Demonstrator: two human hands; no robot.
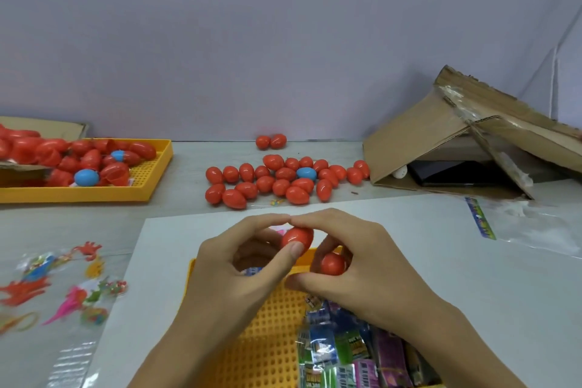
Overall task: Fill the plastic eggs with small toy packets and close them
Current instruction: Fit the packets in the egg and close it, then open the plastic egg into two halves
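Observation:
Both hands meet above the near yellow tray (252,340). My left hand (233,264) pinches a red egg piece (297,237) between thumb and fingertips. My right hand (356,261) curls round a second red egg piece (333,264), and its forefinger touches the first piece from above. Whether a packet sits inside is hidden. Small toy packets (352,353) in blue, green and purple wrappers lie heaped in the tray's right part, partly under my right wrist.
A cluster of closed red eggs (283,181) with one blue one lies on the table ahead. A far yellow tray (151,179) at left holds open egg halves. A torn cardboard box (456,148) stands right. Plastic bags with toys (59,287) lie left.

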